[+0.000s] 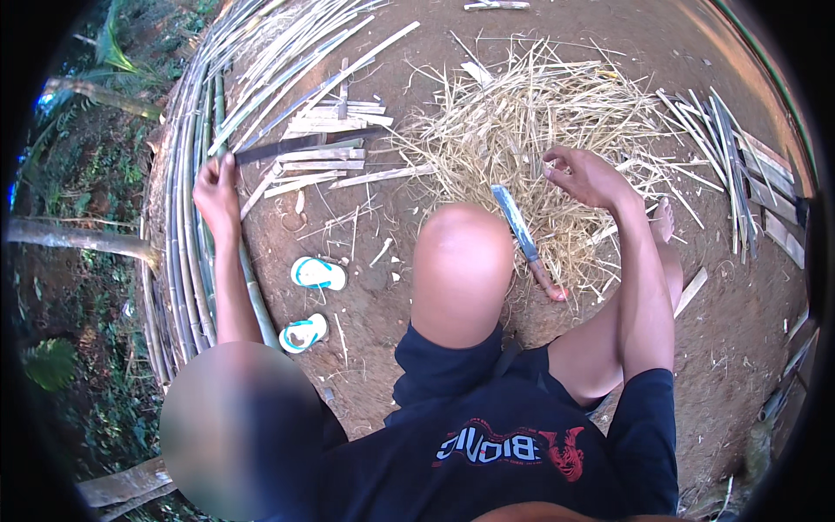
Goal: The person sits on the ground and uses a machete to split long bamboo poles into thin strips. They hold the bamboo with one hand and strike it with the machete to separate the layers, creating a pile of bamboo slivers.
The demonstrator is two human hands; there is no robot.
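Observation:
My left hand (pixel 217 196) is raised at the left, beside the long bamboo poles. Its fingers are pinched at the end of a dark flat strip (pixel 283 148), which stretches right across short pale slats (pixel 323 160). Over the straw-like heap of thin shavings (pixel 522 113) hangs my right hand (pixel 591 177), its fingers curled and thumb bent inward; anything between them is too small to make out. Below that hand, a knife (pixel 519 228) with a worn pale blade and brown handle lies against the heap, handle toward me, beside my bent knee (pixel 463 261).
White and turquoise flip-flops (pixel 318 273) lie on the bare soil. Long bamboo poles (pixel 187 235) run along the left edge, with split strips (pixel 287 52) beyond. More strips and boards (pixel 765 174) lie at the right. Green plants (pixel 96 348) grow beyond the poles.

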